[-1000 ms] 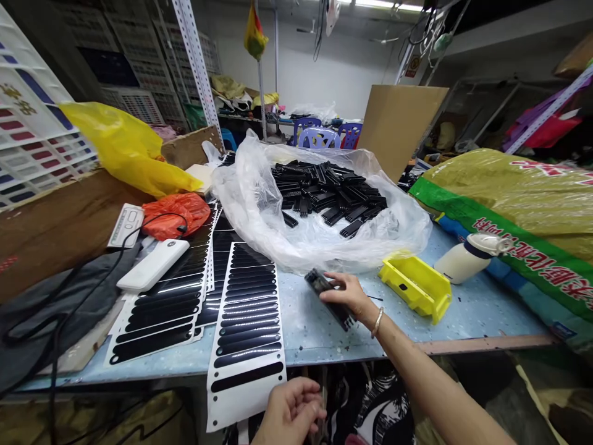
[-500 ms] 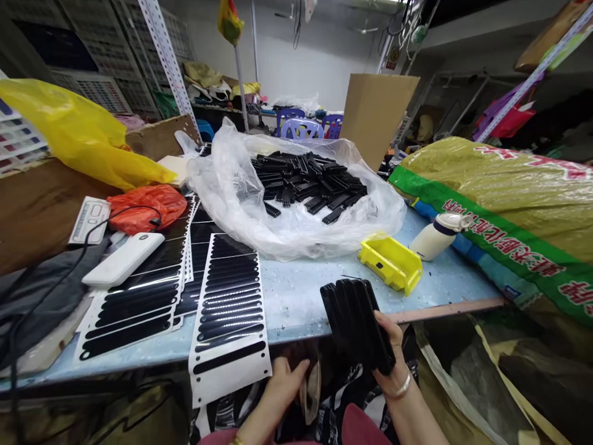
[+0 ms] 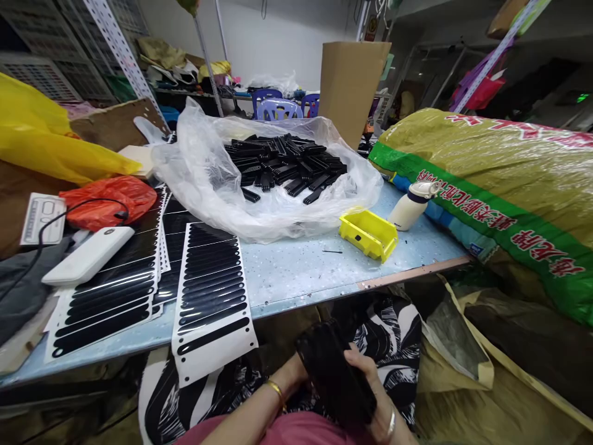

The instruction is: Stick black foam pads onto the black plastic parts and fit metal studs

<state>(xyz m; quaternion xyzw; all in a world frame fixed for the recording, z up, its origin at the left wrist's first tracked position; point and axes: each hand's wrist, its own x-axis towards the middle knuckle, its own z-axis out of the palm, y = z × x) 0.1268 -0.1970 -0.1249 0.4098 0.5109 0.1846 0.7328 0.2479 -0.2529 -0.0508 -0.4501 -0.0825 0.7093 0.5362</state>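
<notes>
Fingers point(image 3: 359, 361) of the right hand point(image 3: 376, 395) are curling together under a stack of black plastic comb-like pieces point(image 3: 334, 371), clamping it at the bottom centre of the frame, above a lap in black-and-white patterned cloth point(image 3: 393, 334). The left hand point(image 3: 295, 372) is reaching to the stack's near edge, but the stack hides its fingers, so I cannot tell whether they are apart or pressing on it. Across the pale blue speckled tabletop point(image 3: 296, 272), a large heap of matching black pieces point(image 3: 287, 164) is lying in a clear plastic bag point(image 3: 194, 185), so many are sitting loose there. White backing sheets with rows of black rounded strips point(image 3: 213, 309) are lying at the table's left. A yellow plastic bin point(image 3: 368, 233) and a white bottle point(image 3: 407, 207) are standing to the right. Red Chinese characters are running along a green-banded woven sack point(image 3: 491, 179) at the right, though the folds and angle keep me from reading them reliably. A small sign point(image 3: 370, 31) at the top is too small to read.
</notes>
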